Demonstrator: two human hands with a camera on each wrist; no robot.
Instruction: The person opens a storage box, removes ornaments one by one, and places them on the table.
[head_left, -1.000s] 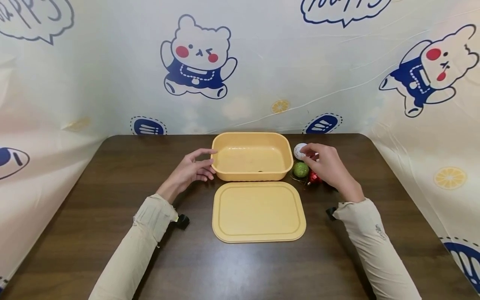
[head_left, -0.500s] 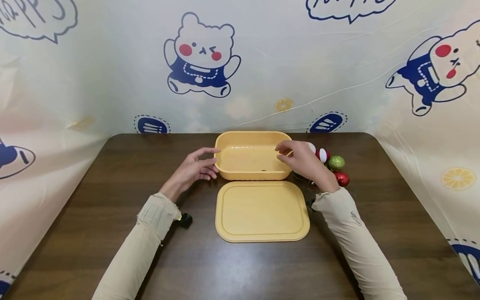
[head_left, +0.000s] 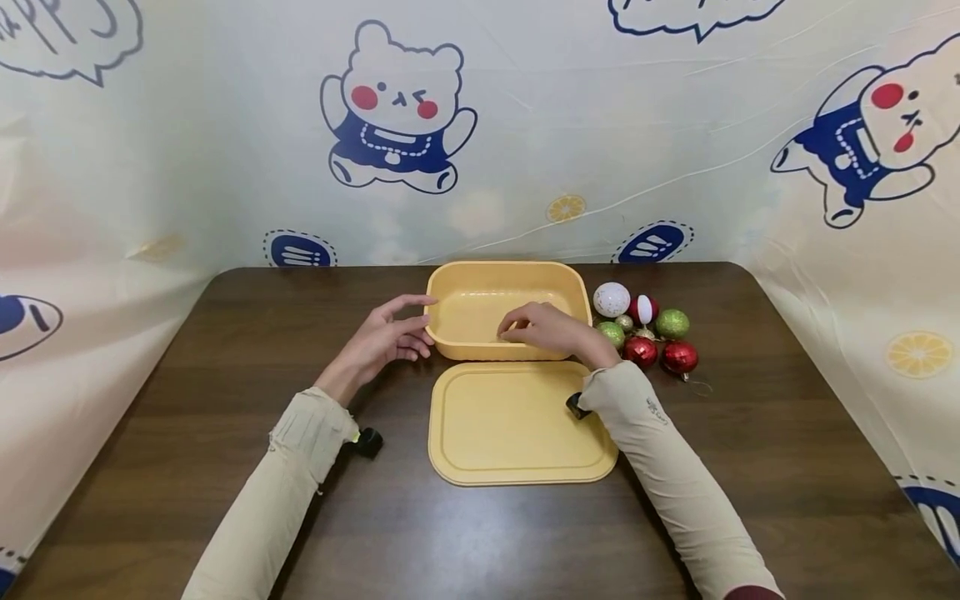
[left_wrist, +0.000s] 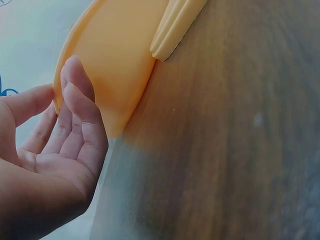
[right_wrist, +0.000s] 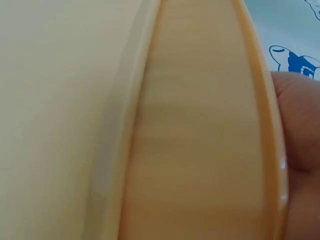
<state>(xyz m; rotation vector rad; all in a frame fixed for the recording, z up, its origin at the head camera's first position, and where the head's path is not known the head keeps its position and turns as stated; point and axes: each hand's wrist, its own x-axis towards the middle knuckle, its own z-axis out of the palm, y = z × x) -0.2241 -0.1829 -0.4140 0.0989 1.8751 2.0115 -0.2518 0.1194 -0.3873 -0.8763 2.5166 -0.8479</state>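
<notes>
A yellow plastic box (head_left: 510, 351) stands uncovered near the table's back edge. Its flat yellow lid (head_left: 517, 429) lies on the table in front of it. My left hand (head_left: 382, 337) is at the box's left end, fingers extended and loosely spread, with fingertips touching the rim. The left wrist view shows this hand (left_wrist: 60, 145) against the outer wall. My right hand (head_left: 547, 327) reaches over the front rim into the box, fingers bent downward. Whether something small lies between its fingertips is hidden. In the right wrist view the box wall (right_wrist: 200, 125) covers most of this hand (right_wrist: 300, 125).
Right of the box lies a cluster of Christmas baubles: a white one (head_left: 611, 299), a green one (head_left: 672, 323), shiny red ones (head_left: 680, 357) and several others. A printed cloth backdrop (head_left: 525, 125) rises behind the dark wooden table (head_left: 225, 417).
My right hand has moved left from the baubles, over the box's right side and down into it, uncovering the baubles. My left hand has stayed at the box's left end.
</notes>
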